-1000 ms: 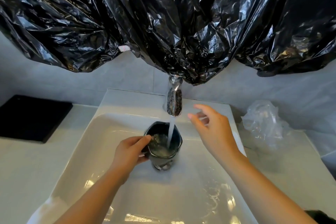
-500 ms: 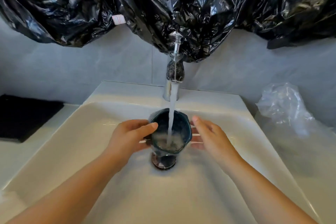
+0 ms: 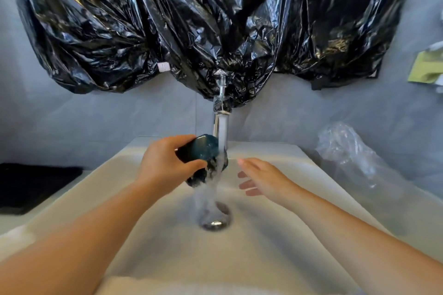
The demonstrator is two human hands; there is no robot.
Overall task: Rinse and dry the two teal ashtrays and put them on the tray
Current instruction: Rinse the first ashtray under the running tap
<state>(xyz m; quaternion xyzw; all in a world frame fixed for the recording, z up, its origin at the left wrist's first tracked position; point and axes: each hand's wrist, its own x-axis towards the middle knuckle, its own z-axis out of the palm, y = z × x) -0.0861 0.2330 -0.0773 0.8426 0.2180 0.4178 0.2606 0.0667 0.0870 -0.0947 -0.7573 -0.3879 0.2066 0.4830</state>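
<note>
Rinsing step. The left hand (image 3: 163,165) holds one teal ashtray (image 3: 202,151) tipped on its side under the tap (image 3: 221,124), fingers (image 3: 182,138) curled over the top and thumb beneath. Water runs off it to the drain (image 3: 215,221) of the sink (image 3: 275,151). The right hand (image 3: 266,179) hovers just beside the stream, straight and holding nothing. For a good rinse, turn the mouth slowly through the flow, grip the wet glaze firmly, then shake it out over the sink.
</note>
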